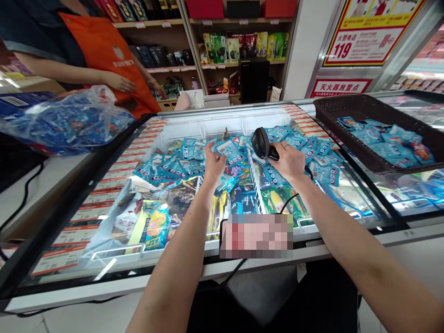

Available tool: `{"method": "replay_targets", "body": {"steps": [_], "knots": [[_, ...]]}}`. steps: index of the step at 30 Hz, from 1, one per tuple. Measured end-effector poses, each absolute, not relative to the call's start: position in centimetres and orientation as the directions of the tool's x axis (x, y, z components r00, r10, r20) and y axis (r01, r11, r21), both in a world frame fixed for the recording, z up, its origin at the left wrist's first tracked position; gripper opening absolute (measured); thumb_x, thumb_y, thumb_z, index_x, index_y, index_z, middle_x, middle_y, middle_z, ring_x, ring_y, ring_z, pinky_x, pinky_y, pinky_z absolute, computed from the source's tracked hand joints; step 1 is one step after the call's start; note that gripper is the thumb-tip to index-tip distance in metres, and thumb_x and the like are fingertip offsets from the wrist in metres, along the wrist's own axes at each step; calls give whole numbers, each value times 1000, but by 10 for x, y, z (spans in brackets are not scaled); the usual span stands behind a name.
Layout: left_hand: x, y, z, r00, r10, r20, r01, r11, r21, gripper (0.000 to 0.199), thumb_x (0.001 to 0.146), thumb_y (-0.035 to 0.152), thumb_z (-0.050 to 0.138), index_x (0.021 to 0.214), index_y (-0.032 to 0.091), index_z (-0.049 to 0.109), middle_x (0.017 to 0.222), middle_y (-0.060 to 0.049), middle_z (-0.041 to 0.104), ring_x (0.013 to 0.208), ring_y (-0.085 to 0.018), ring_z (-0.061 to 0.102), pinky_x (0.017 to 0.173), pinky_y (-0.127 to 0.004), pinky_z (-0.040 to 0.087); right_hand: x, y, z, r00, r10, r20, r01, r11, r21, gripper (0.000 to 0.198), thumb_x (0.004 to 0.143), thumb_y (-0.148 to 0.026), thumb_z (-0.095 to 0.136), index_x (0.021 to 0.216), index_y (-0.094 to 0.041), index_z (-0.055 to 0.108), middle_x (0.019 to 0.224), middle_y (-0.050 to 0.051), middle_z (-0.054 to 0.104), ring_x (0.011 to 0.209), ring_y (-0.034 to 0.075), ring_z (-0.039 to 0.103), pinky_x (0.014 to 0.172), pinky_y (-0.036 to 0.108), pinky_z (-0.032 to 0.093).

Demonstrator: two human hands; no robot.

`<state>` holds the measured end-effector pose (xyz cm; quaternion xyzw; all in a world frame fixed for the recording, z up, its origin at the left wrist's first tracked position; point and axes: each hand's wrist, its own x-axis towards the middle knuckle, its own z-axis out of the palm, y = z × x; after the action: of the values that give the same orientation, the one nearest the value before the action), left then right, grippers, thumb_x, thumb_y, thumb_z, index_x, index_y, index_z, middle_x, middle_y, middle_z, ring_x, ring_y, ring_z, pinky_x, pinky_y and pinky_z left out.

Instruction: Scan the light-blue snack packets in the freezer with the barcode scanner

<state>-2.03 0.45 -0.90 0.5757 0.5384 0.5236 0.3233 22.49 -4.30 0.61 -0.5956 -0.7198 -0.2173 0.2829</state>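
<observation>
My right hand [289,162] is wrapped round the handle of a black barcode scanner [262,143], its head raised and facing left. A dark cable trails from the scanner past my wrist. Between the thumb and fingers of my left hand [214,162] is the left edge of a small blue snack packet [231,151], its barcode label facing up. Many similar blue packets lie loosely on the freezer's glass top, in a left pile [173,164] and a right pile [312,148]. The scanner head is just to the right of the held packet.
A brown wicker tray [347,108] with more blue packets stands at right. A clear plastic bag [76,120] of blue packs sits at left, near a person in an orange apron [104,60]. A blurred-out phone [256,236] rests at the freezer's front edge.
</observation>
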Motion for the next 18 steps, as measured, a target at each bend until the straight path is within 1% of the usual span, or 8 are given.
{"method": "replay_targets", "body": {"steps": [1,3,5,8,11,13,18], "knots": [[-21,5,-9,-146,957,251,261,-207,943,59,75,18,52,130,19,30,67,5,44,54,-8,46,54,-24,47,225,-43,6,-148,737,659,978,209,-15,37,88,-42,46,114,-19,57,96,9,63,88,24,55,67,30,32],[-22,5,-7,-141,957,253,244,-215,946,48,76,21,52,121,18,38,72,2,50,60,-10,50,55,-24,48,225,-43,6,-188,742,644,970,242,4,37,87,-41,47,116,-19,56,97,9,63,89,23,55,68,30,33],[-24,5,-5,-109,952,287,280,-248,927,37,78,26,52,113,18,45,74,1,53,63,-11,52,55,-23,48,226,-43,6,-231,744,628,960,279,22,37,86,-39,48,118,-20,55,97,7,63,89,22,55,69,30,33],[-24,2,-3,-74,905,419,423,-352,835,31,81,31,52,111,19,51,72,1,56,64,-11,53,61,-24,47,226,-45,7,-278,741,611,946,322,40,37,85,-38,50,119,-23,55,94,5,64,87,21,56,68,30,33],[-24,-2,0,-47,842,538,561,-423,712,32,84,32,50,113,19,54,81,-2,62,72,-12,55,70,-25,45,226,-47,11,-305,740,599,934,356,35,36,85,-36,51,118,-23,55,92,4,65,87,20,57,69,29,33],[-23,-4,1,-48,835,548,592,-418,689,33,85,34,49,113,19,56,86,-4,64,75,-12,56,71,-24,44,225,-49,13,-322,738,593,925,380,30,37,84,-36,51,119,-23,55,93,4,66,87,20,58,69,29,34],[-23,-5,1,-72,858,508,565,-384,730,31,85,38,48,108,20,59,92,-5,66,81,-13,59,66,-23,44,224,-50,13,-394,715,577,893,446,57,39,82,-36,54,119,-22,55,93,4,66,83,19,59,66,28,34]]}}
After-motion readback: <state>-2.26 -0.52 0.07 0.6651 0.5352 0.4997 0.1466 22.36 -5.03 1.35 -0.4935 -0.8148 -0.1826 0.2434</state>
